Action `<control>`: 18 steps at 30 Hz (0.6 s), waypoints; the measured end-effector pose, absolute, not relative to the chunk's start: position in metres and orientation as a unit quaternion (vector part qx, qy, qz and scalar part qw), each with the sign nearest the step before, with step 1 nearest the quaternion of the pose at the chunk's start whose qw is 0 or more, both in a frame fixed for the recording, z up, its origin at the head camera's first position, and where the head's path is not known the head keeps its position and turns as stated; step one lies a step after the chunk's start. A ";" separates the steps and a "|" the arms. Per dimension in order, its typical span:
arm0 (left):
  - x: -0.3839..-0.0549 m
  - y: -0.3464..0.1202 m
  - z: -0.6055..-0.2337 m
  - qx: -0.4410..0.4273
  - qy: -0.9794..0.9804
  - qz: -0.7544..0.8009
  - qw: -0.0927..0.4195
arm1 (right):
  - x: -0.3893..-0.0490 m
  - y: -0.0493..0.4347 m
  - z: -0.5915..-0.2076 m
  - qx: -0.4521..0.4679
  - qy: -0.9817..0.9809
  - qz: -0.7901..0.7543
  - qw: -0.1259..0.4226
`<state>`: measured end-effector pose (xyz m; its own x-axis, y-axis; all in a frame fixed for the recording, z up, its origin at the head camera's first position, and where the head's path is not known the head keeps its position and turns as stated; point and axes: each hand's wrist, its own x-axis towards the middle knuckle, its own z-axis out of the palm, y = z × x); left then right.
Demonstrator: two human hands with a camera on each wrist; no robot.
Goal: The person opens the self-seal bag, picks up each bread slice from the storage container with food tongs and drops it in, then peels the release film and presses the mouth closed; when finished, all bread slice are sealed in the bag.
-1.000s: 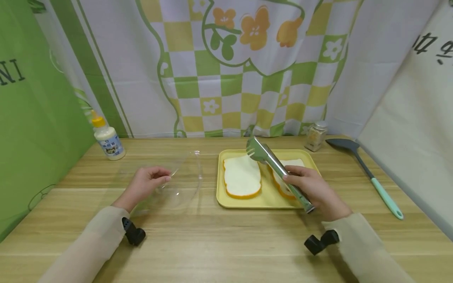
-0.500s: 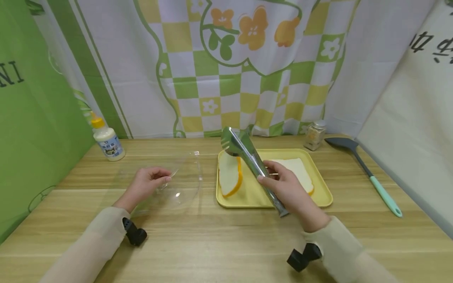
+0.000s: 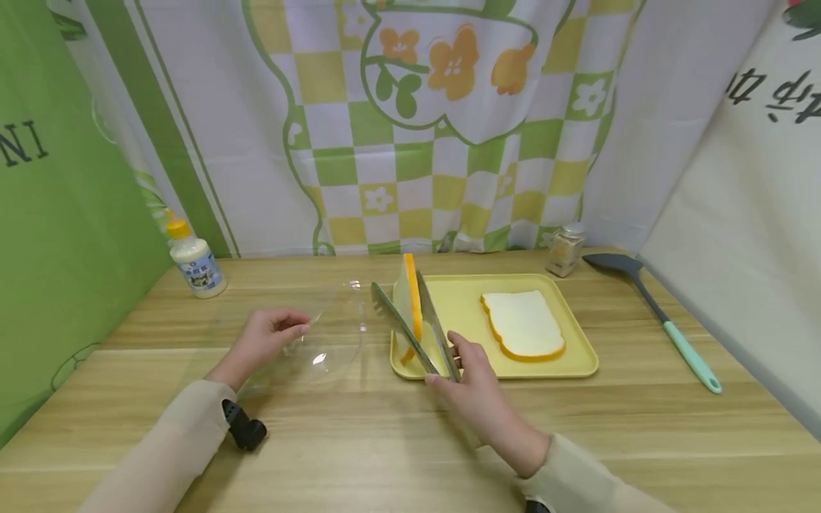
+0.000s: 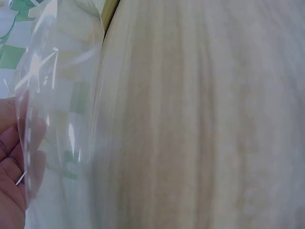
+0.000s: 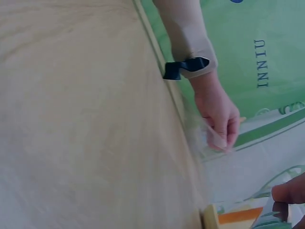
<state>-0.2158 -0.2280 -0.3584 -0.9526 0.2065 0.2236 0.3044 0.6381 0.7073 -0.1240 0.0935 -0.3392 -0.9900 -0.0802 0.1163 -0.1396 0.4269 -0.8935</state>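
My right hand [image 3: 477, 395] grips metal tongs [image 3: 439, 331] over the left end of a yellow tray [image 3: 494, 377]. Between the spread arms of the tongs, a bread slice [image 3: 412, 292] with an orange crust stands on edge. Flat on the tray's right half lies a second bread slice [image 3: 522, 324]. To the left, my left hand [image 3: 263, 340] pinches the edge of a clear plastic bag [image 3: 333, 335] between thumb and fingers. The left wrist view has the bag [image 4: 62, 124] close up, fingers showing through it. Only the tongs' end [image 5: 271, 220] shows in the right wrist view.
A squeeze bottle [image 3: 197, 267] with a yellow cap stands at the back left of the wooden table [image 3: 333, 456]. Behind the tray's right corner is a glass jar [image 3: 565, 251]. A turner [image 3: 689, 353] with a mint handle lies farther right, and patterned cloth hangs behind.
The right hand has moved left with the tongs, from the right slice to the left one. That slice has tipped from lying flat to standing on edge. The left hand stays put.
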 end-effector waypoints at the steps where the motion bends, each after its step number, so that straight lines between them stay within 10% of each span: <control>1: -0.215 -0.228 -0.358 -0.140 -0.903 -0.402 0.061 | -0.124 0.092 -0.341 0.062 -0.842 0.535 0.027; 18: -0.215 -0.226 -0.359 -0.129 -0.907 -0.396 0.060 | -0.144 0.085 -0.353 0.067 -0.843 0.528 0.077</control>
